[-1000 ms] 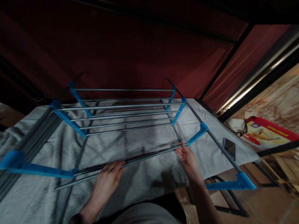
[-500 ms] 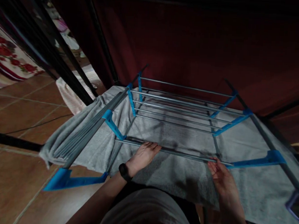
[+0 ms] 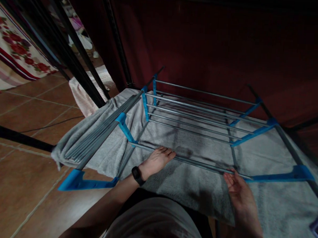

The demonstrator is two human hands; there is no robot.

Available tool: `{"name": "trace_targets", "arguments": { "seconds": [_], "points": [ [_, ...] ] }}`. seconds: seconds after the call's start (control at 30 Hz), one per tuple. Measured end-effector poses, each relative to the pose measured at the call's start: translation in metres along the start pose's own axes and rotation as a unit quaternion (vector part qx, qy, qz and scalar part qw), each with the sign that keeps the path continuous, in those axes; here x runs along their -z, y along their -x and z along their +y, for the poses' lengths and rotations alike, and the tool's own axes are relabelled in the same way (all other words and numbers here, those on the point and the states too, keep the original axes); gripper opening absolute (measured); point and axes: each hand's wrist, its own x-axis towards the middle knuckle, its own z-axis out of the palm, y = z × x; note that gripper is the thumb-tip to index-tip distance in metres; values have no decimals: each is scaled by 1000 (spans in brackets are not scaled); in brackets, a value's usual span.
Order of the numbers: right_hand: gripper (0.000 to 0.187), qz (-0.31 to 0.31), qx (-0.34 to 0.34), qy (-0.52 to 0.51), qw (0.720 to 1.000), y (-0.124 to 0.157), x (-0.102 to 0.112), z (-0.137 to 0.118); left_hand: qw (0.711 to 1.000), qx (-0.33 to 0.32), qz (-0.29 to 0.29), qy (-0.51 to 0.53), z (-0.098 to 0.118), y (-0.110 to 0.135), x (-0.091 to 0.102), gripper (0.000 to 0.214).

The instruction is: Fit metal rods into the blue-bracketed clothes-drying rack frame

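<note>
A rack of grey metal tubes with blue plastic brackets lies on a grey blanket [image 3: 192, 201]. My left hand [image 3: 159, 160] is closed over a thin metal rod [image 3: 199, 163], palm down, left of its middle; a black watch [image 3: 138, 175] is on that wrist. The rod's left end lies at the tip of a blue bracket [image 3: 125, 128]. Near its right end, my right hand [image 3: 237, 189] pinches the rod between thumb and fingers, palm turned up. Just beyond that hand is the tip of the right blue bracket [image 3: 280, 176]. Whether the rod sits in either bracket, I cannot tell.
Several rods [image 3: 193, 104] span the far brackets. A bundle of loose thin rods [image 3: 103, 130] lies along the left tube on the blanket. Behind stands a dark red panel [image 3: 204, 43]. Black bars [image 3: 79, 59] and brown floor tiles [image 3: 35, 183] are at left.
My view has shifted, so the rack and hands appear further right. Both hands stay on the rod, with little visible movement against the rack.
</note>
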Motion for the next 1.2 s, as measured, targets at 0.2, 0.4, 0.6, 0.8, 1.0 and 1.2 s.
{"name": "trace_targets", "arguments": {
  "seconds": [0.2,0.4,0.6,0.8,1.0,1.2],
  "points": [
    [20,-19,-22,3,1000,5,-9,4,1000,5,8,-2,0,0,-3,26],
    [18,-21,-27,-9,999,7,-15,8,1000,8,9,11,-1,2,-8,30],
    [21,-28,-2,26,999,6,-13,11,1000,16,4,21,-1,2,-9,30],
    [26,-12,-16,13,1000,8,-15,9,999,23,11,23,-1,5,-17,28],
    [25,-9,-14,4,1000,6,-11,13,999,29,5,26,1,11,-27,25],
    [23,-30,18,31,999,5,-8,17,999,28,9,28,0,14,-36,26]
  ]
}}
